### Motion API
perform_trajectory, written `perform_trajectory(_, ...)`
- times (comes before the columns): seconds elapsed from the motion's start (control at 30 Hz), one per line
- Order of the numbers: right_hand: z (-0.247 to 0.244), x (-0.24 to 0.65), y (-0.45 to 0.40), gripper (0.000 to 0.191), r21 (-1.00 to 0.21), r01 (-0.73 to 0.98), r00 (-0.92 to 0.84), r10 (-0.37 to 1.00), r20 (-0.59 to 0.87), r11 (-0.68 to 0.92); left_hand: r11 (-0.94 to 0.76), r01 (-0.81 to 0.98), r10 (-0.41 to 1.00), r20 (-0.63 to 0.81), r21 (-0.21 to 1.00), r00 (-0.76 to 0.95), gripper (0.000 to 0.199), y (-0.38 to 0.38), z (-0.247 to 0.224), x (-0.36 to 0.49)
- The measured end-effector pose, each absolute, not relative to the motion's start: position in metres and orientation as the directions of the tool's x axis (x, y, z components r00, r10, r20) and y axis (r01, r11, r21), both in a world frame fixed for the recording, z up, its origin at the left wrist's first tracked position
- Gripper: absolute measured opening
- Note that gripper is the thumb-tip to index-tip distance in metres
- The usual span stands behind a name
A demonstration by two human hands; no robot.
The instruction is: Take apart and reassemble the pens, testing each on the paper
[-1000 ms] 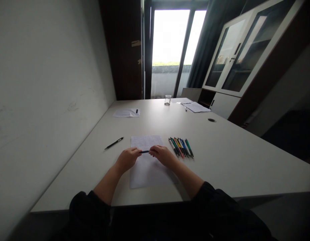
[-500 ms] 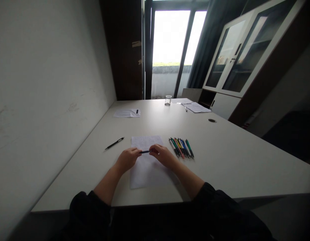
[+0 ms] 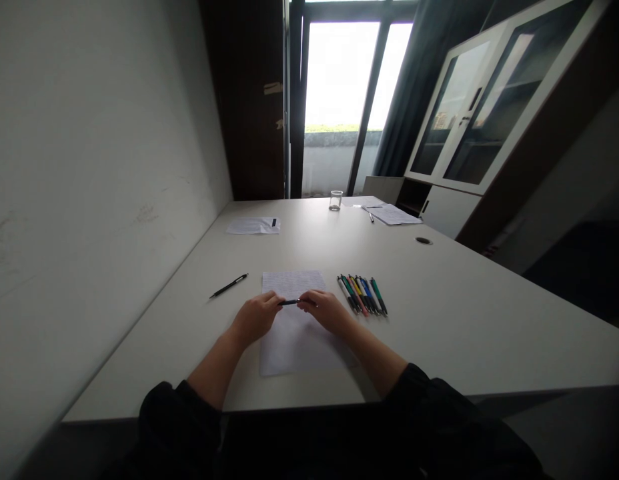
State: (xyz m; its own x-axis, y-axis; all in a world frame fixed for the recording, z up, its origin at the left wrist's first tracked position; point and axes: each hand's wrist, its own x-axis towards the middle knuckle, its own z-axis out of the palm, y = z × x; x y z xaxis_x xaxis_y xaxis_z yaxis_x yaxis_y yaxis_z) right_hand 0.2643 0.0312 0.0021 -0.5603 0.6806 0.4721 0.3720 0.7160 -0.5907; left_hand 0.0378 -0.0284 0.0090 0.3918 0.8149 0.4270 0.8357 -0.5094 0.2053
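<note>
no text can be read. the sheet (image 3: 302,333) near the front edge of the table (image 3: 439,320) bears rows of writing, too small to make out, on its far part; the papers (image 3: 393,214) toward the far right corner are likewise illegible.

The left hand (image 3: 254,315) hides one end of the pen (image 3: 290,302), and the right hand (image 3: 325,309) covers part of the other side. Writing on the paper (image 3: 289,353) is too small to read. The top edge crops the cabinet (image 3: 452,148).
</note>
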Motion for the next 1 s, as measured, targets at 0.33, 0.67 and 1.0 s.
perform_trajectory(0.33,0.0006,0.2612,0.0304,0.025,-0.627,0.335,-0.603,0.672,0.431,0.703,-0.591,0.795,0.748,0.466,0.14,0.473,0.025,-0.0296,0.011,0.0429)
perform_trajectory(0.67,0.0031,0.2577,0.0272,0.022,-0.728,0.312,-0.57,0.733,0.371,0.611,-0.572,0.807,0.751,0.489,0.149,0.443,0.017,-0.0283,0.0087,0.0461)
perform_trajectory(1.0,0.0012,0.2584,0.0298,0.008,-0.708,0.328,-0.534,0.741,0.406,0.625,-0.581,0.777,0.766,0.486,0.243,0.421,0.019,-0.0281,0.0082,0.0463)
